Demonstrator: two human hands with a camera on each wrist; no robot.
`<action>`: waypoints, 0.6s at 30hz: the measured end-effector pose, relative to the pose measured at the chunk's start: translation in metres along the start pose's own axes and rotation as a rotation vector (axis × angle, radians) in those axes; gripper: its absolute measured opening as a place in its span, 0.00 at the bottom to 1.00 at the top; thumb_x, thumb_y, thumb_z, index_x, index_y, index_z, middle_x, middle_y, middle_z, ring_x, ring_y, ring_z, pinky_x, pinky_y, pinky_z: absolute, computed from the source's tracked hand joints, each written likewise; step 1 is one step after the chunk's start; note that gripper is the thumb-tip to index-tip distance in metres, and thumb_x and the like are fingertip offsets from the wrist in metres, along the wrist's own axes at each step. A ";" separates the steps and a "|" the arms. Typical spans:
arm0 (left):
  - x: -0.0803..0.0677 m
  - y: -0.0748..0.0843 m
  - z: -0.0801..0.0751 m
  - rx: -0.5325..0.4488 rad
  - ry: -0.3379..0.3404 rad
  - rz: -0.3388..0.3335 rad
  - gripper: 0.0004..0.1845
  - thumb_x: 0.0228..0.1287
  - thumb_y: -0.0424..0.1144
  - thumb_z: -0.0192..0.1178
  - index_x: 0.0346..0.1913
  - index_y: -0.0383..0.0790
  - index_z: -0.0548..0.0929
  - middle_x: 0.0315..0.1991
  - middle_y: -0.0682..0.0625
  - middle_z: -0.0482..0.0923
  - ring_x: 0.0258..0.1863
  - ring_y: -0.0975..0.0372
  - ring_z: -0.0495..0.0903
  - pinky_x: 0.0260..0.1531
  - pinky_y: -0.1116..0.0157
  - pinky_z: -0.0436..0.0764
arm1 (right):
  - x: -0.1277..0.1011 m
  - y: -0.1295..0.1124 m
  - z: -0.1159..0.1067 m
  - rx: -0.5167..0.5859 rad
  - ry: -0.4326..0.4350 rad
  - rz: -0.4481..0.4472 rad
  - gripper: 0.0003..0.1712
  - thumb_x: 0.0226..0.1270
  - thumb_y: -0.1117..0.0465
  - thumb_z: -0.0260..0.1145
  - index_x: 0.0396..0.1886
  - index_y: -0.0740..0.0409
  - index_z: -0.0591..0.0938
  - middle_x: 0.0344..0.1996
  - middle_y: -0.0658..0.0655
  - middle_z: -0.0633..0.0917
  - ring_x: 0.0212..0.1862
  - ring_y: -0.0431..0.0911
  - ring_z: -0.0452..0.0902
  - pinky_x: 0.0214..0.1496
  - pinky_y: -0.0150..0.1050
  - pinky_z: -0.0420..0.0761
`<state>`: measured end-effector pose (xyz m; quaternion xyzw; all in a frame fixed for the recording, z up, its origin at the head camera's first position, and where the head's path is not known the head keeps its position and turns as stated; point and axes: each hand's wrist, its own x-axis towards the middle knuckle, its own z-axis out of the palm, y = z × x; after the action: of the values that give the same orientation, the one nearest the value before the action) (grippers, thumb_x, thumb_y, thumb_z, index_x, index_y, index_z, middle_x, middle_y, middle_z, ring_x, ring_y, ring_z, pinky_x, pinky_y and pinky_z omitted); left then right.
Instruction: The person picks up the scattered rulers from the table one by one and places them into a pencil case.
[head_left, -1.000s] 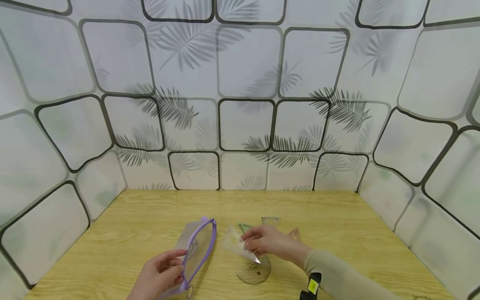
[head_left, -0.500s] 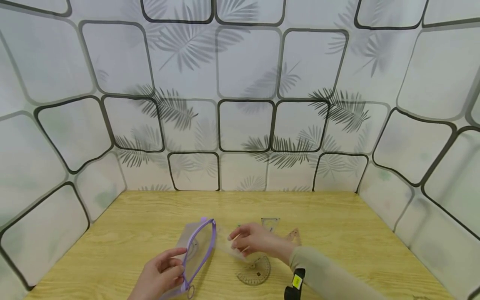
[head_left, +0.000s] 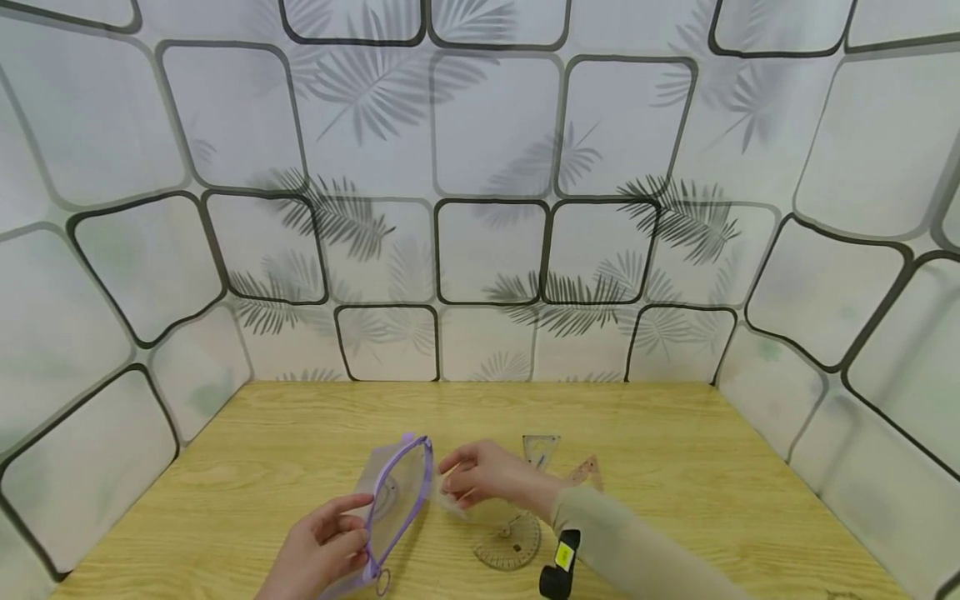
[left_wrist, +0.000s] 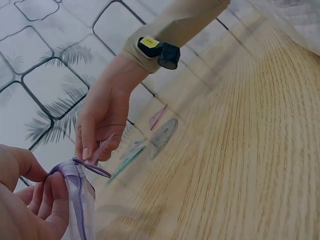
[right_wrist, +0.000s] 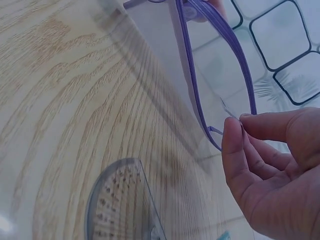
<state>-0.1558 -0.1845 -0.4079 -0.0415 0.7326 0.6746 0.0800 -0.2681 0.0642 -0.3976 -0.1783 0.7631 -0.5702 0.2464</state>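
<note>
My left hand [head_left: 351,523] grips the near edge of a clear pouch [head_left: 396,493] with a purple zipper and holds its mouth open above the wooden table [head_left: 262,450]. My right hand [head_left: 452,481] pinches a thin clear set square [head_left: 455,503] just right of the pouch mouth. In the left wrist view the right hand [left_wrist: 92,150] holds the clear piece [left_wrist: 103,148] close to the pouch [left_wrist: 80,200]. In the right wrist view the clear piece's tip [right_wrist: 229,111] is against the purple zipper [right_wrist: 197,75].
A clear protractor [head_left: 510,543] lies flat by the right wrist. Beyond it lie another clear set square [head_left: 541,446] and a pinkish ruler [head_left: 587,470]. A teal-edged ruler [left_wrist: 127,160] lies near the protractor [left_wrist: 164,137]. Patterned walls close in three sides.
My right hand has moved left from above the protractor toward the pouch mouth, carrying the clear set square. The left hand and pouch stayed put.
</note>
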 end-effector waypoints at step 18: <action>-0.001 0.001 0.002 -0.012 0.001 0.002 0.31 0.64 0.30 0.61 0.69 0.28 0.67 0.36 0.50 0.78 0.33 0.62 0.80 0.37 0.67 0.85 | 0.018 -0.004 0.022 0.056 0.020 0.012 0.19 0.65 0.70 0.65 0.55 0.69 0.78 0.32 0.58 0.85 0.28 0.42 0.82 0.35 0.36 0.87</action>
<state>-0.1553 -0.1826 -0.4065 -0.0414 0.7288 0.6790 0.0786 -0.2700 0.0362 -0.4017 -0.1609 0.7503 -0.5918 0.2469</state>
